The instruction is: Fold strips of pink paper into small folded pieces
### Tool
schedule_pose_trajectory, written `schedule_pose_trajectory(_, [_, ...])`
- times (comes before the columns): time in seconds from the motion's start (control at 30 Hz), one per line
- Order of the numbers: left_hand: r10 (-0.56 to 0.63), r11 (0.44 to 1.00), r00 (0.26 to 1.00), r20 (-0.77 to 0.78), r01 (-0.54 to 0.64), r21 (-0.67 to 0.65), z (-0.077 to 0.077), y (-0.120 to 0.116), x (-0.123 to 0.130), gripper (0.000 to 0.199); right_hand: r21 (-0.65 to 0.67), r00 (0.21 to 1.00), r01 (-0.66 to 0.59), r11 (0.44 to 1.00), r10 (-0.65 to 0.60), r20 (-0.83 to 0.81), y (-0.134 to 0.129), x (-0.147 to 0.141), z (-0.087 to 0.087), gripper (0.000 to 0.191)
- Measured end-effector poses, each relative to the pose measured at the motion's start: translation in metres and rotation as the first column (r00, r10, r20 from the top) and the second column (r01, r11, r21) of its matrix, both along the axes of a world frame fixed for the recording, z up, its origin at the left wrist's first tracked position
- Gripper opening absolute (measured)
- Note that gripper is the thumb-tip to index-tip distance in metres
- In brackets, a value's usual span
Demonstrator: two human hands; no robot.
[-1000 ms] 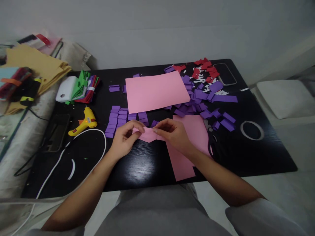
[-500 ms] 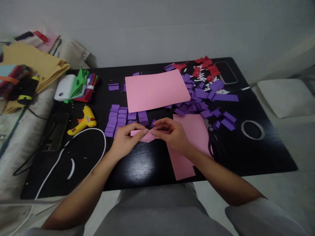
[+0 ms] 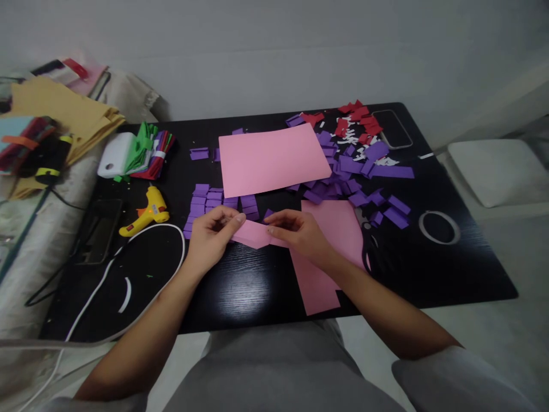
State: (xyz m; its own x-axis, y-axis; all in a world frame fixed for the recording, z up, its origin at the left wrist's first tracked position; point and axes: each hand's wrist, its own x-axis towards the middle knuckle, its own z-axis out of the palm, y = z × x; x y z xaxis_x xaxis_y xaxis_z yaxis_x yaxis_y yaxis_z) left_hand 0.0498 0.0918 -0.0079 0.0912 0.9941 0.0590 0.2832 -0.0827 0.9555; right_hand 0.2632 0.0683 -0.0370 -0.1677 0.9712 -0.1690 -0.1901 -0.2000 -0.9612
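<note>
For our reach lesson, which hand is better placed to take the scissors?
Probably the right hand: the black-handled scissors lie on its side, nearer it than the left hand. Both hold the small pink paper, so neither is free.

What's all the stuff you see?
creased paper: one, pink, in hands
large sheet: one, pink, middle
cut paper: count unclear, pink, right
paper strips: many, purple, mid-table
scraps: many, red and white, back right
scissors: one, black-handled, right
tape-like ring: one, grey, right
phone-like slabs: two, dark, left and back right
glue gun: one, yellow, left
cables: several, white and black, left
strip bundles: several, mixed, left
paper pile: one, tan, far left
table: one, black, centre
seat: one, pale, far right
left hand, right hand: one each, bare, centre
</note>
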Motion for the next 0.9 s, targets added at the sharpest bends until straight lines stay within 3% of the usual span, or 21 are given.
schedule_pose_trajectory(0.17, [-0.011, 1.0, 1.0, 0.0, 0.011, -0.007, 0.0, -0.001, -0.001, 0.02, -0.023, 0.996, -0.08, 0.997, 0.081, 0.048, 0.0, 0.001, 0.002, 0.016])
schedule_pose_trajectory(0.3, [-0.013, 0.999, 0.999, 0.043, 0.014, -0.037, -0.002, 0.001, -0.003, 0.024, -0.02, 0.997, -0.061, 0.998, 0.062, 0.054, -0.002, 0.002, 0.002, 0.016])
schedule_pose_trajectory(0.4, [-0.02, 0.998, 0.976, 0.215, 0.034, -0.06, -0.007, 0.003, -0.004, 0.032, -0.021, 0.999, 0.031, 0.999, -0.03, 0.04, -0.002, 0.001, 0.001, 0.017])
schedule_pose_trajectory(0.5, [-0.086, 0.978, 0.89, 0.447, 0.162, -0.133, -0.013, 0.0, 0.002, 0.047, -0.019, 0.989, 0.147, 0.989, -0.147, 0.004, -0.001, 0.0, 0.0, 0.022])
schedule_pose_trajectory(0.7, [-0.14, 0.936, 0.942, 0.303, 0.226, -0.27, -0.016, -0.017, 0.024, 0.04, 0.0, 0.982, 0.185, 0.983, -0.185, -0.049, -0.003, -0.004, -0.001, 0.028])
schedule_pose_trajectory(0.9, [-0.077, 0.967, 0.965, 0.25, 0.134, -0.218, -0.01, -0.013, 0.019, 0.031, -0.081, 0.994, 0.076, 0.994, -0.082, -0.078, -0.006, -0.008, 0.003, 0.041])
